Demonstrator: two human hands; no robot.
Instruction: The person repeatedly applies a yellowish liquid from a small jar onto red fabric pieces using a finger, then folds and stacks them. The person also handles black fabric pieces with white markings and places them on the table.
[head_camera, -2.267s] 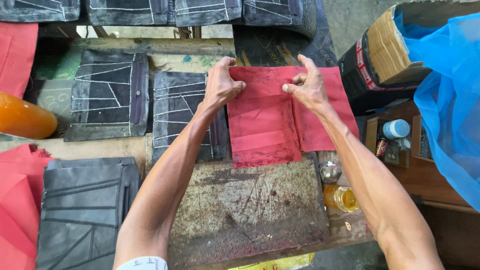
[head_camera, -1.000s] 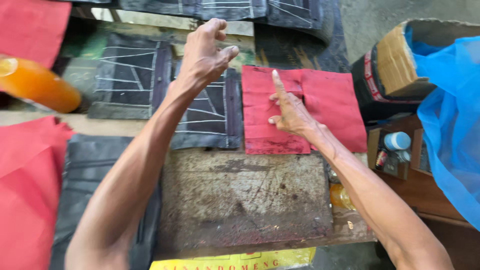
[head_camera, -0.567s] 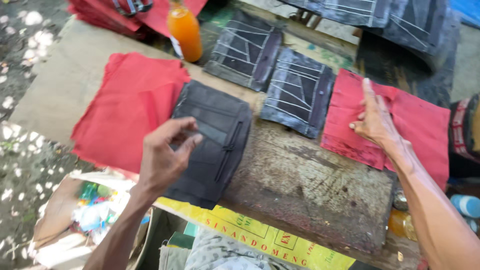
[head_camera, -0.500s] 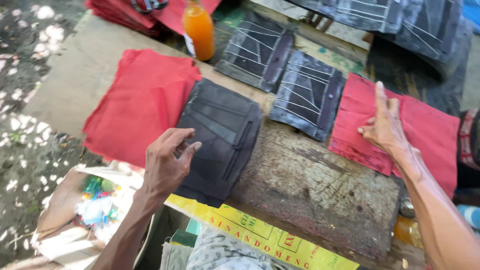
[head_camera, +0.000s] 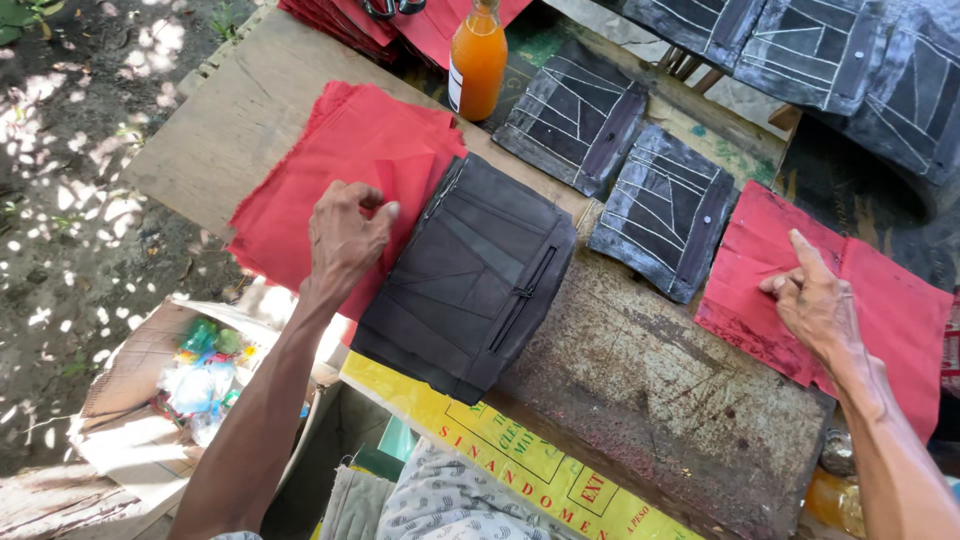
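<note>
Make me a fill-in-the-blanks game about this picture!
1. The left hand rests on a stack of ____ cloth.
2. The bottle holds ____ liquid.
3. The right hand presses on another ____ cloth.
4. Between the hands lies a stack of ____ pieces.

Missing words: red, orange, red, black

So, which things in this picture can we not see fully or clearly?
- Head view: part of the red cloth stack lies under the left hand and the black stitched pieces.
- Orange bottle: its top is cut off by the upper edge.
- Red cloth under the right hand: the right edge cuts it off.
- Carton: contents too small to tell.
</note>
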